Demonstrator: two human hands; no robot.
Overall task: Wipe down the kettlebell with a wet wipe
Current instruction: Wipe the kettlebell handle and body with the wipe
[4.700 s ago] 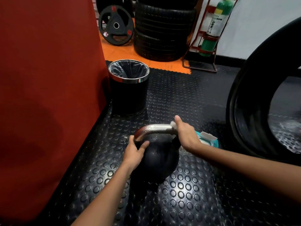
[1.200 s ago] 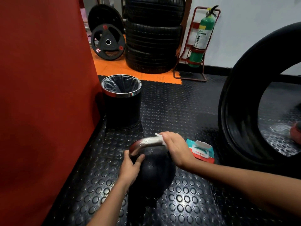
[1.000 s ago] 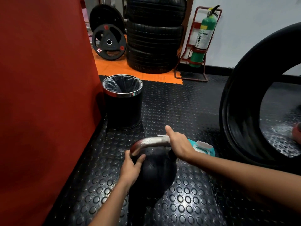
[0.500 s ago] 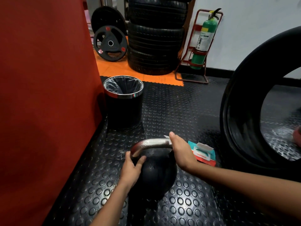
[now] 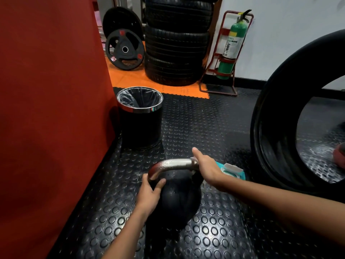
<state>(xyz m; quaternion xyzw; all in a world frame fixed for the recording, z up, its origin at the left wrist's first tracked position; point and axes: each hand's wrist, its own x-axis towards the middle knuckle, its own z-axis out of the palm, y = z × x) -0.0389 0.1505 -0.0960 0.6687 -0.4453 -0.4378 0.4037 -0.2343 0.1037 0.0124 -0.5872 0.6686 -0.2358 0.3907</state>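
Observation:
A black kettlebell [image 5: 180,199] with a shiny metal handle [image 5: 171,164] stands on the studded black floor mat. My left hand [image 5: 150,193] grips the base of the handle's left leg where it meets the ball. My right hand [image 5: 206,168] is wrapped round the right end of the handle, thumb pointing up, with a white wet wipe [image 5: 194,161] pressed between palm and metal; only a sliver of the wipe shows. The handle looks wet. Behind my right wrist lies a teal wipe pack [image 5: 232,170] with its white lid flipped up.
A black bin [image 5: 140,118] with a chrome rim and bag liner stands just beyond the kettlebell. A red wall [image 5: 50,109] runs along the left. A big upright tyre [image 5: 276,143] stands at right. Stacked tyres [image 5: 177,42], weight plates [image 5: 124,49] and a fire extinguisher [image 5: 232,43] are at the back.
My right hand with the wipe has been sliding back and forth along the right part of the handle; it now sits at the right bend. My left hand stays put.

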